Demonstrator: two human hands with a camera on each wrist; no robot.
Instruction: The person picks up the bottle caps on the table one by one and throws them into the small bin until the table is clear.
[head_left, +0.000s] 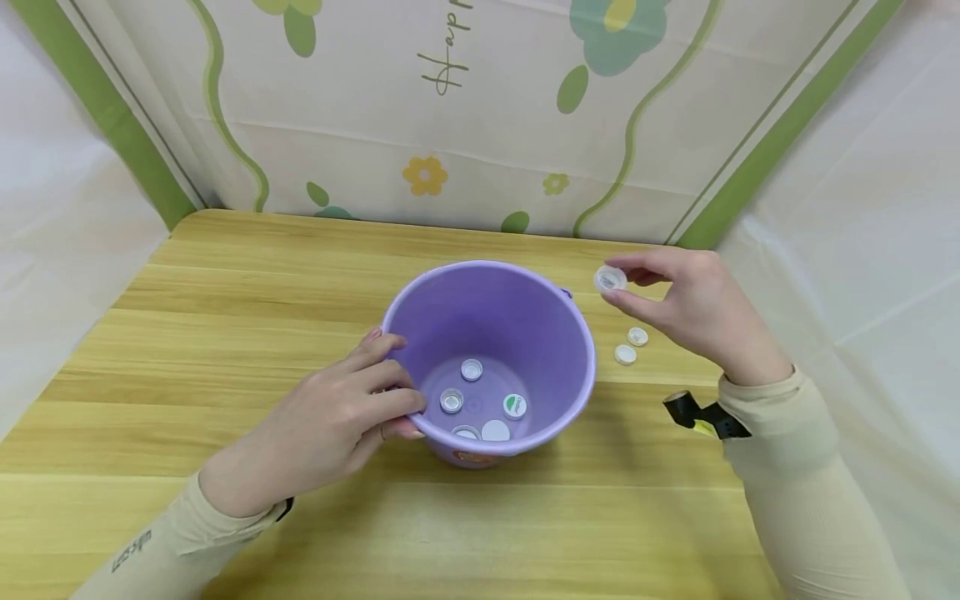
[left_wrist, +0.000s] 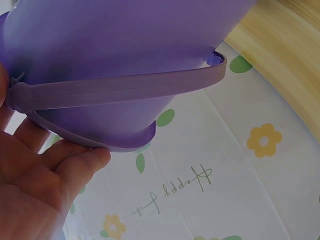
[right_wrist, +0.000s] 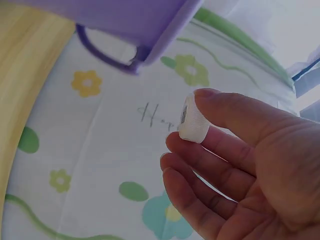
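A purple bucket (head_left: 491,300) stands on the wooden table, slightly tilted toward the head camera. My left hand (head_left: 326,417) grips its rim on the left, fingers over the edge; the left wrist view shows the bucket's strap handle (left_wrist: 125,90) beside that hand (left_wrist: 40,185). Several round caps lie on the bucket floor, among them a cap with a green mark (head_left: 514,406) and a plain white disc (head_left: 495,431). Right of the bucket, my right hand (head_left: 693,308) pinches a white ribbed bottle cap (right_wrist: 195,120) between thumb and fingers, above the table.
Two white caps (head_left: 632,346) lie on the table under the right hand. Wooden tabletop (head_left: 225,333) spreads around the bucket. A flowered curtain (head_left: 495,108) hangs behind the table's far edge, with white sheeting (head_left: 862,275) at the sides.
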